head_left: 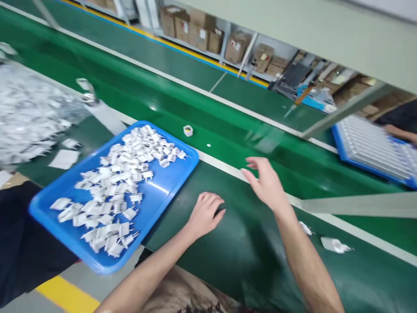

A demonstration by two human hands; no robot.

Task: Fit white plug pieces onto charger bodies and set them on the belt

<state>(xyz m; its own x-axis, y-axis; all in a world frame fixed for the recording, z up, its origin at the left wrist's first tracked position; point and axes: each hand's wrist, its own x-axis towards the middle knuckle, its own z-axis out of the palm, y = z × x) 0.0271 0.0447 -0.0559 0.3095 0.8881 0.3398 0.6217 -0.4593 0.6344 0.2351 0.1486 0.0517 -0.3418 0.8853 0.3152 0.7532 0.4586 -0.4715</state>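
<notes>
Left hand [206,215] grip loosely curled, right hand [265,180] grip wide, both seemingly empty, centre frame; white plugs [111,191] heap in blue tray [167,179], left, its rim presumably containing them.

Cardboard boxes [198,38], several, stood in a far row; yellow floor line [259,81] ran before them; orange-handled tool [304,94], one, showed far right; white sheet [64,159] lay left.

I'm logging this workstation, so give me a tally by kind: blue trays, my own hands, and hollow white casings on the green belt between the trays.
Blue trays: 2 (near tray, far tray)
Your hands: 2 (left hand, right hand)
Hollow white casing: 1
Total: 5
</notes>
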